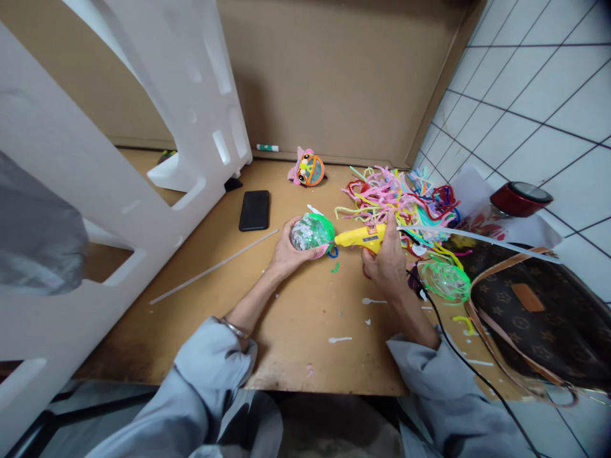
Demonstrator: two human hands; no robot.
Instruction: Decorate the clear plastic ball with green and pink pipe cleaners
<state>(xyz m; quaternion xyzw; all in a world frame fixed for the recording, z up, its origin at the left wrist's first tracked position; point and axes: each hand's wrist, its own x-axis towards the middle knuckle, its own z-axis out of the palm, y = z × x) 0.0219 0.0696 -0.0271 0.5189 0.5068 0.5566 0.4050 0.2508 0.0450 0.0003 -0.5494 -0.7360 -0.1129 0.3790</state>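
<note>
My left hand is closed around a clear rounded plastic piece with a green fuzzy rim, holding it above the table. In my right hand is a yellow hot glue gun, its nozzle at the piece's green edge near my left thumb. A long translucent glue stick sticks out of the back of the gun. Beneath the nozzle, a small blue curl shows. A second clear piece with a green rim lies right of my right wrist.
Colourful pipe cleaners are heaped at the back right. A black phone, a loose glue stick and a small decorated figure lie on the table. A brown handbag and the gun's black cord occupy the right side.
</note>
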